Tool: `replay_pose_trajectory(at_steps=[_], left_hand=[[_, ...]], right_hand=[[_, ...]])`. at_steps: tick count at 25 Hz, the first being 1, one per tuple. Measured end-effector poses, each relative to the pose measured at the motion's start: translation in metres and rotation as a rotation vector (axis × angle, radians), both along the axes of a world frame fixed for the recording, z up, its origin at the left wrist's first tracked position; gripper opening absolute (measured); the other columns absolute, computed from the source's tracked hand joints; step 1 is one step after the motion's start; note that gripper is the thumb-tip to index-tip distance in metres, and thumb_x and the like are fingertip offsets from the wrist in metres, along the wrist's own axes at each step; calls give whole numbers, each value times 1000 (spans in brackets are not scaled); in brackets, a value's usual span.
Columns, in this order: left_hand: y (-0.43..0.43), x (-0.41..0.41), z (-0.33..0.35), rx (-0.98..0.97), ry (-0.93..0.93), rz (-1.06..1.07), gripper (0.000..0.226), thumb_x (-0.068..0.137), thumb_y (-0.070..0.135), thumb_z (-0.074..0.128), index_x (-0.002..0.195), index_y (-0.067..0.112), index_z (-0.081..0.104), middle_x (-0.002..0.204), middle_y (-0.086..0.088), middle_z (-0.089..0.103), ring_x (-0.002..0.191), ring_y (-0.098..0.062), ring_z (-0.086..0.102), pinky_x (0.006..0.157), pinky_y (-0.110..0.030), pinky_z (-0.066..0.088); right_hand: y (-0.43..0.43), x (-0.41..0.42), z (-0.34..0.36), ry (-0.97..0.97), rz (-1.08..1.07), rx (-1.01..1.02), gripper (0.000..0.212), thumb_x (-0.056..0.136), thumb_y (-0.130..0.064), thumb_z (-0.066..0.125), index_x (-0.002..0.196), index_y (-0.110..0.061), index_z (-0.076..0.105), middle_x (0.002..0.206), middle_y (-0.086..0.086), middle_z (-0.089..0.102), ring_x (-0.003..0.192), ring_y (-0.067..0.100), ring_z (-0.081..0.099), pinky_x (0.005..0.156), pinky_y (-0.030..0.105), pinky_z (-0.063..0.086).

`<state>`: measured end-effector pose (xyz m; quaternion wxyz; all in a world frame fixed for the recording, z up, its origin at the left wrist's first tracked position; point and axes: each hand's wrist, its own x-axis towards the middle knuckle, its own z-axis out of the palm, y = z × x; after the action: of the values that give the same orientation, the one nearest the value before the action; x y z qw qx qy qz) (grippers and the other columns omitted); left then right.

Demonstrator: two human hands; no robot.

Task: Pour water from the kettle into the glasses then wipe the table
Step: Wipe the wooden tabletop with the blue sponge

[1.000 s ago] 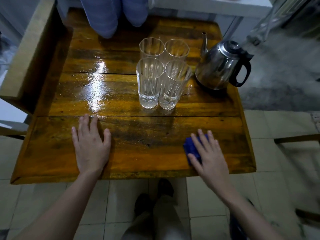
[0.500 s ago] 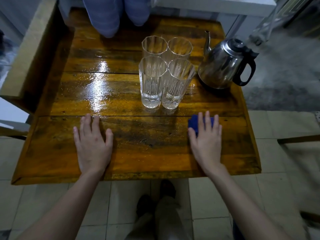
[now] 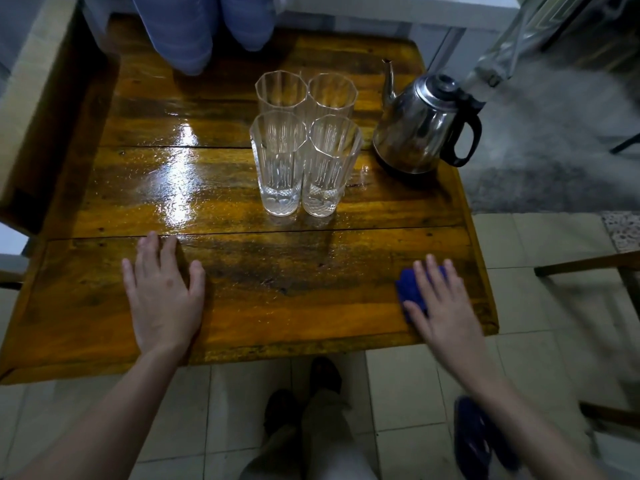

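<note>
Since half a second ago, the right hand (image 3: pixel 446 306) has slid with the small dark blue cloth (image 3: pixel 410 294) away from the middle seam of the tabletop, back toward the near right corner; the left hand (image 3: pixel 162 299) has stayed where it was.

One glossy, amber-brown wooden plank table (image 3: pixel 277 306) fills most of the view, its surface shining wet on the left half of the middle plank. One rounded stainless-steel kettle (image 3: pixel 420 129) with a thin upright spout and a black handle stands on the far right of the table, handle turned to the right edge, just beside the glasses.

Four tall, clear, faceted drinking glasses (image 3: pixel 304 143) stand upright in a tight two-by-two cluster at the table's centre, their rims touching or nearly so. The two near glasses hold water; how high it reaches is hard to tell, as is whether the two far ones hold any.

Two hands lie on the near plank, well apart. The left rests flat, palm down, fingers spread, holding nothing. The right lies flat with fingers extended, pressing the single cloth against the wood rather than clutching it; the cloth peeks out from under its fingers on the left side. This hand is slightly blurred.
</note>
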<state>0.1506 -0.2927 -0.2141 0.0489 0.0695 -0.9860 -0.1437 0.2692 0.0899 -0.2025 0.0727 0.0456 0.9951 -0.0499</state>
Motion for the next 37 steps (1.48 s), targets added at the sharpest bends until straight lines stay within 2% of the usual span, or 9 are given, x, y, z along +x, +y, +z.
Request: replay_pose_trajectory(at_steps=[3,7,9,14,18,21,23,29,37], left_hand=[[-1,-1,-2,4,1,-17,56,98,41,35,145,12,30,156,-13,23,148,-25,12,120,-48,6],[0,-2,-3,-6,-5,-8,55,99,40,37,145,12,29,157,-12,22,148,-24,12,120,-49,7],[0,-1,-3,-6,-7,-6,54,99,39,38,145,12,30,157,-12,22,148,-24,12,120,-48,6],[0,-1,-2,1,6,-10,54,99,39,38,145,12,31,157,-12,23,148,-24,13,120,-47,6],[-2,1,2,53,0,-30,54,99,39,40,146,13,31,157,-10,23,148,-23,12,120,-45,4],[-14,2,9,98,-23,-129,51,100,34,41,145,13,35,157,-10,25,147,-23,15,120,-45,6],[-38,8,11,8,-15,-214,50,99,36,37,144,13,37,155,-11,28,146,-25,18,119,-48,10],[-98,15,8,-38,-47,-127,62,95,50,28,146,16,34,157,-10,24,147,-24,16,120,-49,5],[-100,15,8,-33,-32,-126,59,96,49,31,146,18,34,157,-7,26,147,-20,17,120,-47,8]], right_hand=[[38,-34,0,11,-163,22,72,97,-59,11,155,-16,15,162,9,16,150,31,5,119,53,17],[-5,-88,-7,104,-434,-30,66,98,-50,20,153,-13,24,160,13,24,148,37,10,119,56,13],[-44,-97,-6,145,-384,-54,64,99,-48,23,152,-14,26,160,12,24,148,36,10,119,56,11],[-131,-56,-9,147,3,-105,61,100,-47,29,153,-18,22,162,8,15,150,32,2,120,52,8],[-106,-3,-13,83,298,-91,63,99,-50,36,154,-22,20,163,4,14,151,27,3,120,50,12],[-52,-6,-9,84,198,-53,63,99,-53,27,154,-22,19,163,4,15,151,25,4,120,48,11],[-18,-32,-4,65,30,-52,64,98,-54,23,154,-22,18,163,4,15,151,25,2,121,47,8],[-7,-108,-3,138,-258,-58,67,97,-52,21,151,-14,28,158,14,27,147,37,14,117,58,16],[-115,-52,-3,133,125,-85,61,99,-49,28,152,-18,28,161,7,21,150,29,5,121,49,7]])
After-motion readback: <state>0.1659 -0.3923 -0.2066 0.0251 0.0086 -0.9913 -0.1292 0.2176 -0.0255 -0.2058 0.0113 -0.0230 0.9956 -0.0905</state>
